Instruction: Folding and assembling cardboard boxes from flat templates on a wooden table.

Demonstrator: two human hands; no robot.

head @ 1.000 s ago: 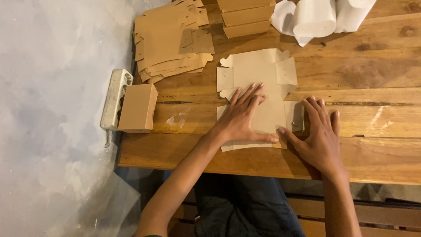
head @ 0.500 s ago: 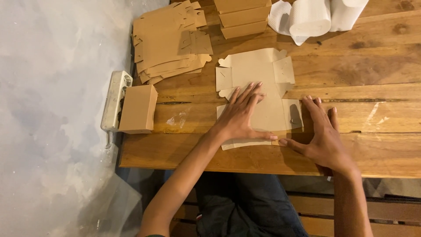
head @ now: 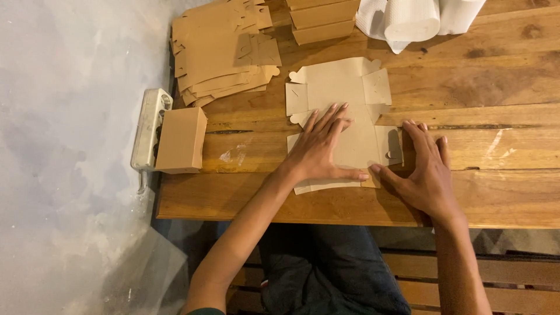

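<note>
Blank: flat, pale-brown die-cut cardboard box blank (head: 344,116) on the wooden counter (head: 496,192) — unfolded, flaps still flat; folding left.
Left hand (head: 319,150): splayed, pressing its middle.
Right hand (head: 424,172): flat, beside its right flap; nothing gripped.
Done: one folded brown cardboard box (head: 181,140) left of the left hand.

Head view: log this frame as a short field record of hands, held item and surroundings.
left hand: flat, palm down on the unfolded box blank
right hand: on the blank's right edge, thumb tip by the left thumb
surface: wooden table
left of blank: folded brown box, white power strip
behind: stack of flat blanks, white rolls
</note>
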